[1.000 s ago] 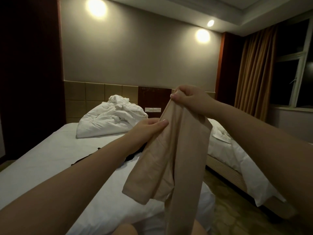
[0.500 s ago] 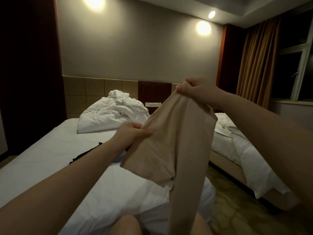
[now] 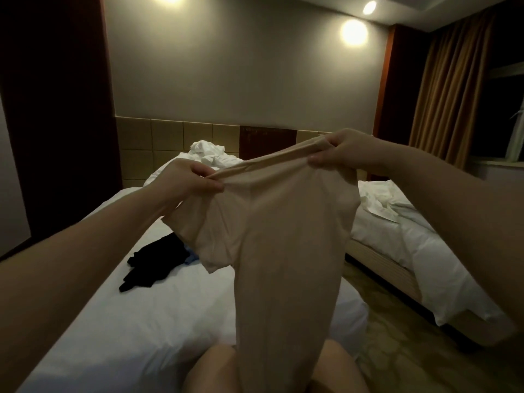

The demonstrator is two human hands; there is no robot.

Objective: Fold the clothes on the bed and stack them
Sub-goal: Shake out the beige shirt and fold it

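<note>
Through the head camera, you held a tan shirt (image 3: 283, 236) up in the air over the near bed (image 3: 141, 321). Your left hand (image 3: 192, 180) pinched the top edge of the shirt at one end, with thumb and fingers curled on the cloth. Your right hand (image 3: 343, 151) gripped the other end of that edge, a bit higher. The shirt hung down between your hands, and its bottom went out of the picture by your knees. One short sleeve stuck out on the left. It was not folded yet.

Behind the shirt, black clothes (image 3: 153, 259) lay in a heap on the white sheet, with a bit of blue cloth (image 3: 191, 258) touching them. A bunched white blanket (image 3: 207, 151) sat at the head of the bed. A second bed (image 3: 425, 251) stood to the right.

I think the shirt could go down crooked, because your hands were not level. The thin cloth could also slip out of a small pinch. The sleeve might get tucked under and make a lump.

I could not see any words, tags or brand marks.
</note>
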